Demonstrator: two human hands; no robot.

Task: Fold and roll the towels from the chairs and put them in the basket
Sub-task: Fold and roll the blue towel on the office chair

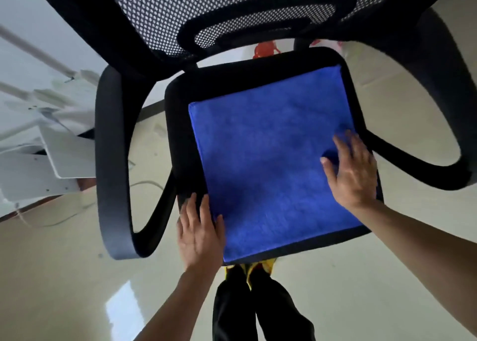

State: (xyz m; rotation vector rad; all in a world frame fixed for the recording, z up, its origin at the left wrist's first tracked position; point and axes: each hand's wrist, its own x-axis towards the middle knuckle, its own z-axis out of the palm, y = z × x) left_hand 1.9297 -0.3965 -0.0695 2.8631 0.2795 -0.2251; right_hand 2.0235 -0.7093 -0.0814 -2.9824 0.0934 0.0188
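While the blue towel (268, 160) is laid flat as a square on the seat of the black chair (178, 124), its near left corner is pressed by the left hand (200, 233) and its right edge by the right hand (353, 170), both with fingers straight and nothing gripped. Folding seems underway. Rolling is not yet done, and no basket is seen.

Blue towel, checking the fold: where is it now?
Head view: the blue towel lies flat on the chair seat, left hand at its near-left edge, right hand on its right side.
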